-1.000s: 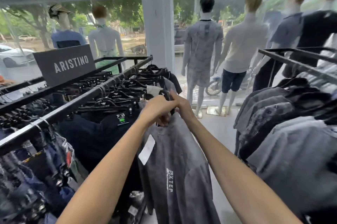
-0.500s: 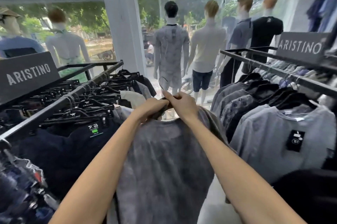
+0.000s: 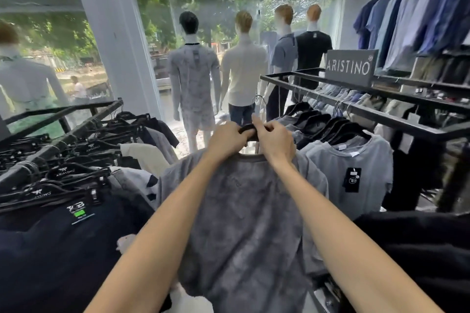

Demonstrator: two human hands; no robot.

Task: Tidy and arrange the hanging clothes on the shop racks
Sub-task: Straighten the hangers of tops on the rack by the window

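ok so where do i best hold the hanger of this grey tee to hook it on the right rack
Grip the black hanger at its centre, just under the metal hook, coming from above the collar on your side. The grey tee drapes over both hanger arms, and the hook stands upright and free.

Shirt (image 3: pixel 244 223) hangs between left rack (image 3: pixel 58 142) and right rack (image 3: pixel 381 114).

Five mannequins (image 3: pixel 194 78), two black floor racks (image 3: pixel 381 114) and one ARISTINO sign (image 3: pixel 349 67) are in view. Two hands, the left hand (image 3: pixel 229 138) and right hand (image 3: pixel 276 142), hold one hanger (image 3: pixel 248 130) bearing one grey T-shirt (image 3: pixel 244 211).
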